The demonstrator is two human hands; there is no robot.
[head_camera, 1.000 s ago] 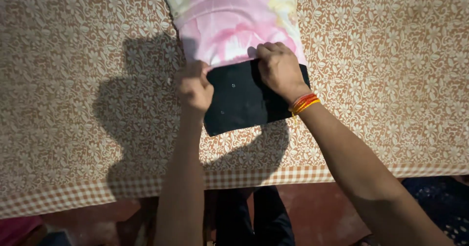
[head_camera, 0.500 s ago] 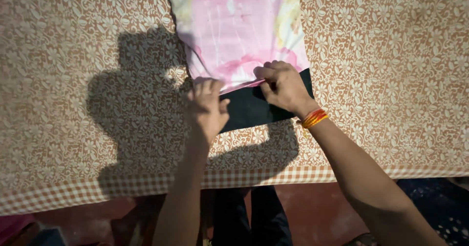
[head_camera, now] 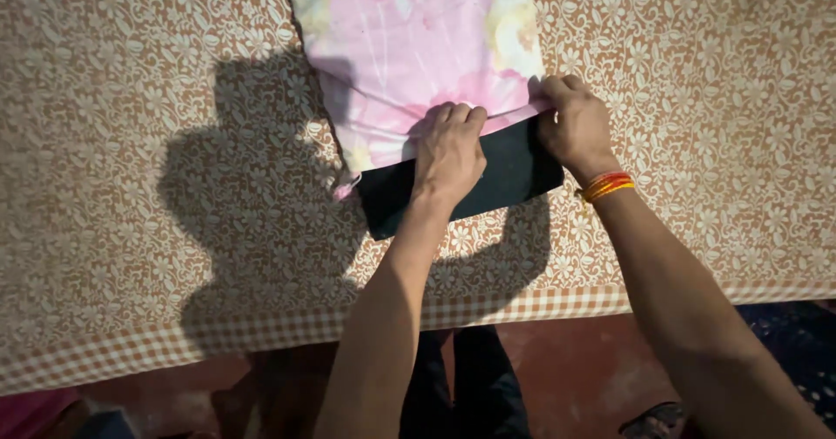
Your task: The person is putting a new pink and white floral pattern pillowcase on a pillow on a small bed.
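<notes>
Two hands [head_camera: 448, 153] [head_camera: 575, 128], one pillowcase [head_camera: 418, 51], one cushion [head_camera: 505, 173]

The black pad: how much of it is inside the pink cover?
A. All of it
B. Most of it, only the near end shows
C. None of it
B: only the near end of the black pad shows below the pink cover, whose edge the left hand and right hand grip.

Both forearms are seen bare, without sleeves. Thin red and orange bangles [head_camera: 606, 185] are worn on the right wrist. Dark trousers [head_camera: 466, 387] are glimpsed below.
</notes>
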